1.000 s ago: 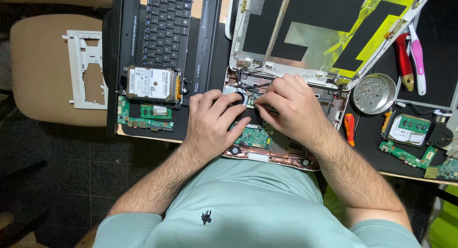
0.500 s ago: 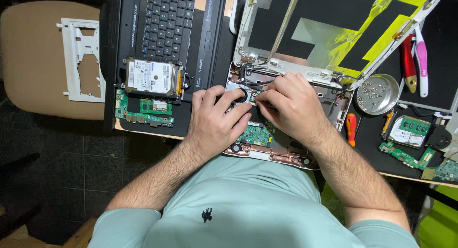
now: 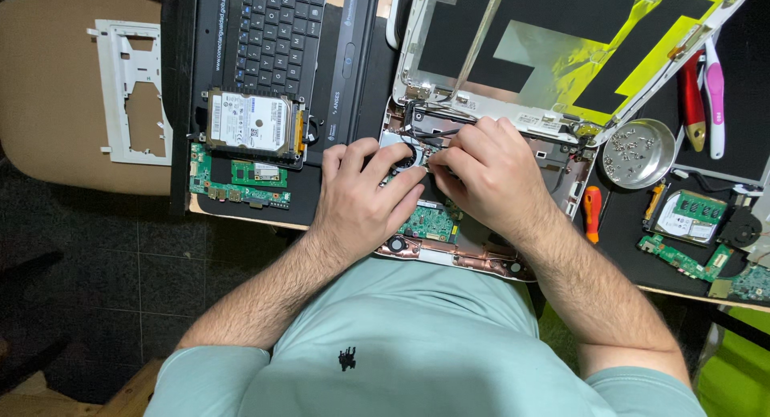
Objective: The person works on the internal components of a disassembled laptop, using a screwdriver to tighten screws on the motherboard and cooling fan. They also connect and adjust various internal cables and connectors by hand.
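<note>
Two hands at work: both rested inside one opened laptop base [image 3: 449,248].
Far left: a white plastic bracket [image 3: 128,92] lay on a tan chair seat [image 3: 56,104].
Left of the hands: a hard drive [image 3: 250,122] sat on a black keyboard panel [image 3: 273,32], above a green circuit board [image 3: 241,184].
Left hand [image 3: 361,200]: fingers bent, pressing on the base beside the fan; grip unclear.
Right hand [image 3: 489,172]: fingertips pinched narrowly at small black cables [image 3: 429,128] near the hinge.
Right side: an orange screwdriver [image 3: 592,212], then a round metal dish [image 3: 638,152] of screws.
</note>
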